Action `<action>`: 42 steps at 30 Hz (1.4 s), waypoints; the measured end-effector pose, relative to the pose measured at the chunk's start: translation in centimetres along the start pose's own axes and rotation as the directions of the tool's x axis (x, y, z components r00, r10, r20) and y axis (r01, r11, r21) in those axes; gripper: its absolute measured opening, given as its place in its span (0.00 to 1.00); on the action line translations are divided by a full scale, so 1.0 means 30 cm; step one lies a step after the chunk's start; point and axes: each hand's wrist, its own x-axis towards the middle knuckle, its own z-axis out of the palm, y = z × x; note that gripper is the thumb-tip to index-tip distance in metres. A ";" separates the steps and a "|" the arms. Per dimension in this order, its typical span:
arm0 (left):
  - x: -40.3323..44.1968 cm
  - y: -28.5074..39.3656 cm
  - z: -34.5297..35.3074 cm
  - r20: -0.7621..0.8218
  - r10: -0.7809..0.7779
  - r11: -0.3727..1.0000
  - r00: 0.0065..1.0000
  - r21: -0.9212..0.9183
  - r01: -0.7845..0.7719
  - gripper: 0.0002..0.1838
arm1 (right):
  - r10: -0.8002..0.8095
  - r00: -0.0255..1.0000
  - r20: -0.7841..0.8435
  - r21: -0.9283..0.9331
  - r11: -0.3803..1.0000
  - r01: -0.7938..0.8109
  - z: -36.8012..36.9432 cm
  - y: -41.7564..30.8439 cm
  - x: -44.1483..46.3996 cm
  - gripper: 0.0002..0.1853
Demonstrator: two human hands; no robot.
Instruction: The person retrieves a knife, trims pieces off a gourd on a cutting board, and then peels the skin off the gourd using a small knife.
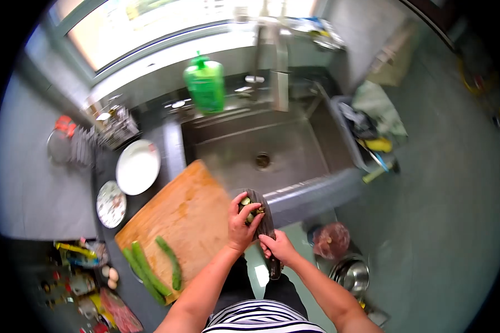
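Green pieces (246, 201), held on the knife (267, 222) by the left hand (240, 228), could be spilled over its edge if the handle, gripped by the right hand (280, 248), is tilted.

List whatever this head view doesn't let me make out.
Head view:
Count of green pieces: partly hidden by the left hand.
Part of the knife handle: hidden by the right hand.
Any lettering on the green bottle: blurred.
Rest of striped shirt: cut by bottom edge.

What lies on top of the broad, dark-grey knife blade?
Small green cut pieces lie on the blade; the bare left hand covers part of it, so anything beneath is hidden.
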 end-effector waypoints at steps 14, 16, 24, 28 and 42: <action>-0.573 0.470 1.199 0.648 0.183 0.952 0.740 -0.305 0.031 0.18 | 0.137 0.673 -0.727 0.326 0.931 0.164 -0.882 0.389 -0.830 0.11; -0.667 0.411 1.337 0.656 0.215 0.964 0.723 -0.263 -0.047 0.24 | 0.160 0.657 -0.737 0.331 0.933 0.144 -1.019 0.502 -0.863 0.11; -0.688 0.397 1.331 0.824 0.184 0.979 0.535 -0.102 -0.179 0.29 | 0.284 0.594 -0.752 0.457 0.875 0.160 -1.239 0.631 -0.911 0.09; -0.687 0.526 1.260 0.904 0.294 0.873 0.310 -0.121 -0.473 0.36 | 0.197 0.649 -0.735 0.382 0.911 0.156 -1.221 0.597 -0.980 0.09; -0.349 0.536 0.721 0.616 0.027 0.866 0.787 0.379 -0.327 0.38 | -0.256 0.849 -0.463 -0.189 0.964 0.188 -0.963 0.242 -0.775 0.09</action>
